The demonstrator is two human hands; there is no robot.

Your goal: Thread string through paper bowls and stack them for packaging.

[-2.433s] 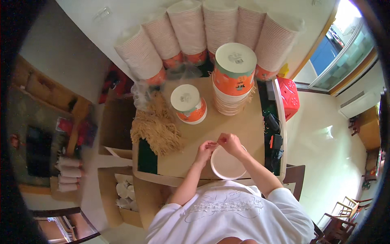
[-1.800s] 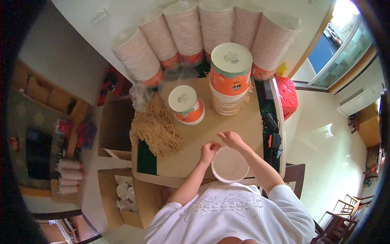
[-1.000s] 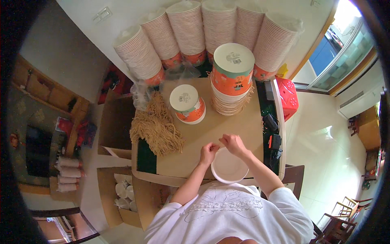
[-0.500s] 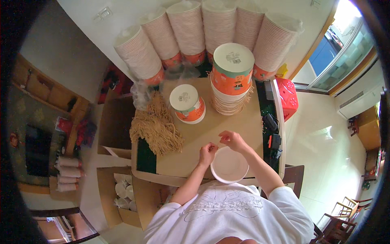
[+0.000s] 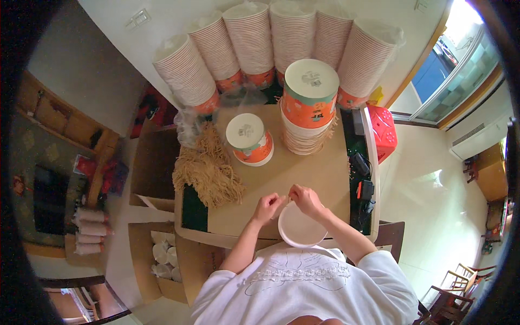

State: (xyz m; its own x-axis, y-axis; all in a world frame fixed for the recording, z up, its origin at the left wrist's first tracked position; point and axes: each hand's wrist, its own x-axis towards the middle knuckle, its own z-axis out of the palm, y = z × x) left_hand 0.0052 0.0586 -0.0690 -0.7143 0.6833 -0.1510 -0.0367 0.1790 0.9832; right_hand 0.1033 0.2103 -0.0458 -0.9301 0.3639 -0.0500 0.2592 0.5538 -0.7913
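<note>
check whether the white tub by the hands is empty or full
Empty: looking into the tub, only its bare white inside shows.

The open tub [image 5: 302,225] nearest the fingers [image 5: 296,191] was white, the shirt [image 5: 309,290] behind them white with dark line-work; the upturned tub [image 5: 251,143] beyond them was orange and green-banded; the strand bundle [image 5: 208,176] to their left was tan

The left hand [image 5: 266,209] and right hand [image 5: 307,201] are close together at the far rim of an open white tub [image 5: 302,226], perhaps holding a thin strand; tan cords [image 5: 208,179] lie leftward; an upturned orange tub [image 5: 246,131] stands beyond; wrapped stacks [image 5: 246,43] line the wall [image 5: 135,40].
</note>
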